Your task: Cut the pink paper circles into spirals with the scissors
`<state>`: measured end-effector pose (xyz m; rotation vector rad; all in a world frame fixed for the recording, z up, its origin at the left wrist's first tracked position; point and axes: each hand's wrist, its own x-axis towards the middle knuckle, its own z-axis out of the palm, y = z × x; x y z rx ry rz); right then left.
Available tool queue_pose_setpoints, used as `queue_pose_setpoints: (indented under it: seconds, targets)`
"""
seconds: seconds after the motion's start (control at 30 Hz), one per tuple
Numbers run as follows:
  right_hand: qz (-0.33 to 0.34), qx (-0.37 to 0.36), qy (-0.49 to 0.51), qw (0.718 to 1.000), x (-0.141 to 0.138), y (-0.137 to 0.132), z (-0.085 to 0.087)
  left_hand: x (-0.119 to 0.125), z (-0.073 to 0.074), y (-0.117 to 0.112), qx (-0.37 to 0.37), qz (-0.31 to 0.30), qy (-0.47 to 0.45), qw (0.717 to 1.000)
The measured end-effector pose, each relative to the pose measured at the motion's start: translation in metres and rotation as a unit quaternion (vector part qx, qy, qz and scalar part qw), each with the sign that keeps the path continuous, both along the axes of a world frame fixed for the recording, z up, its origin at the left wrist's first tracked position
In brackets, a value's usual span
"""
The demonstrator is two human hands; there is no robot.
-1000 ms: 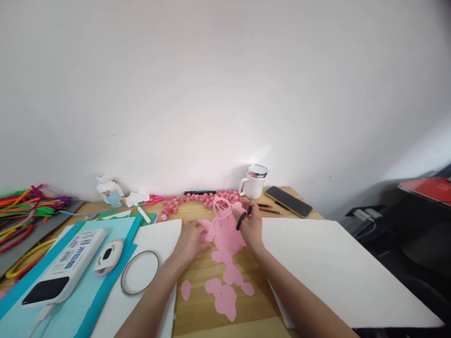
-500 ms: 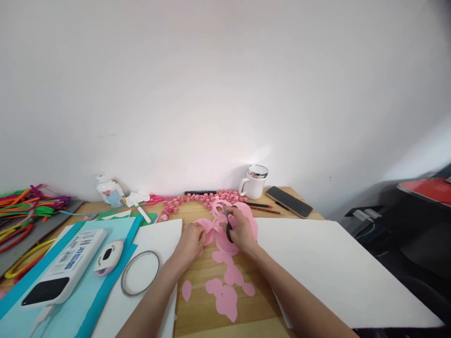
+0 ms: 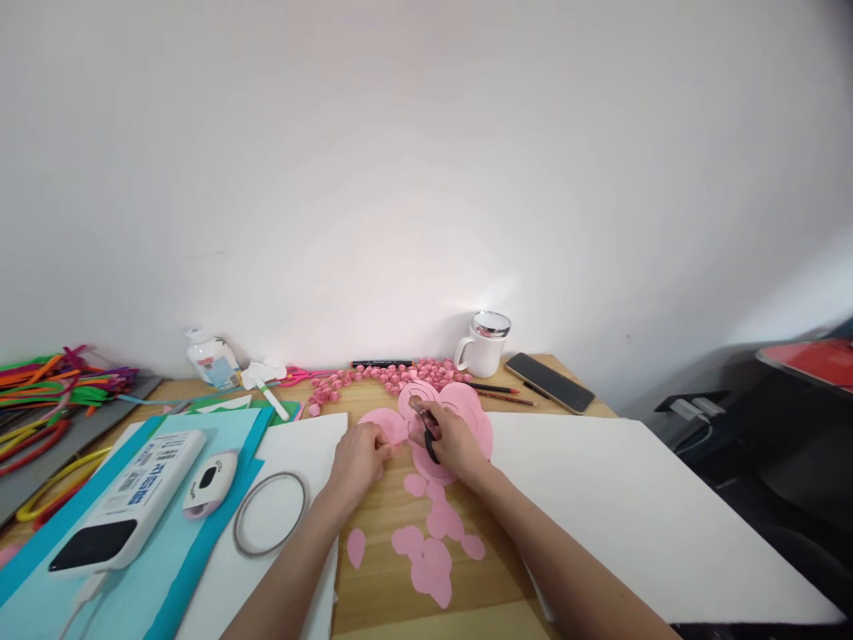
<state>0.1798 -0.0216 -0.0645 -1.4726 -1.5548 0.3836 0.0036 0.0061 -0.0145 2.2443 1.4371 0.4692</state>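
Observation:
My left hand (image 3: 360, 455) is closed, thumb and fingers pinching the near edge of a round pink paper piece (image 3: 381, 423). My right hand (image 3: 458, 443) grips small scissors with black handles (image 3: 431, 444). Their blades point up and left, over pink paper with curved lines (image 3: 418, 389); whether they touch it I cannot tell. More round pink paper (image 3: 474, 407) lies under and behind my right hand, partly hidden by it. Cut pink petal shapes (image 3: 432, 569) lie overlapped on the wooden table between my forearms, and a single petal (image 3: 355, 548) lies apart on the left.
Small pink rolled paper buds (image 3: 426, 373) line the back, near a white mug (image 3: 485, 347), pencils (image 3: 499, 396) and a phone (image 3: 552, 382). White sheets (image 3: 640, 516) flank my arms. At left are a tape roll (image 3: 241, 524), a white device (image 3: 133, 507) and colourful pipe cleaners (image 3: 59, 391).
My left hand and its pink paper have shifted slightly left, away from the scissors, and the round piece shows more fully. The scissors have turned a little. The view has drifted slightly.

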Motion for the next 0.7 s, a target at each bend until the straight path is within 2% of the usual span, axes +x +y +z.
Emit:
queue_pose_setpoints:
  seconds: [0.1,0.2,0.27,0.33,0.4,0.43,0.53,0.7]
  targets:
    - [-0.07,0.006,-0.047,0.996,0.001,-0.001,0.001,-0.001,0.003,0.0,0.059,0.07,-0.069,0.993]
    - [-0.098,0.032,0.026,0.994,0.001,-0.004,0.01,-0.001,0.002,0.002,0.094,0.143,-0.224,0.959]
    - [-0.05,0.033,0.145,0.988,-0.001,-0.006,0.017,-0.001,0.001,0.005,0.064,0.161,-0.354,0.919]
    - [0.044,0.009,0.255,0.966,-0.004,-0.007,0.022,0.001,0.001,0.006,0.011,0.148,-0.462,0.875]
    - [0.122,-0.024,0.321,0.939,-0.008,-0.008,0.025,0.003,0.003,0.005,-0.046,0.124,-0.521,0.843]
    - [0.142,-0.037,0.34,0.929,-0.009,-0.009,0.026,0.004,0.005,0.004,-0.072,0.113,-0.532,0.836]
    - [0.124,-0.043,0.371,0.919,-0.013,-0.011,0.028,0.008,0.012,-0.003,-0.144,0.08,-0.51,0.844]
    - [0.04,-0.036,0.378,0.924,-0.013,-0.015,0.035,0.011,0.018,-0.013,-0.232,0.0,-0.405,0.884]
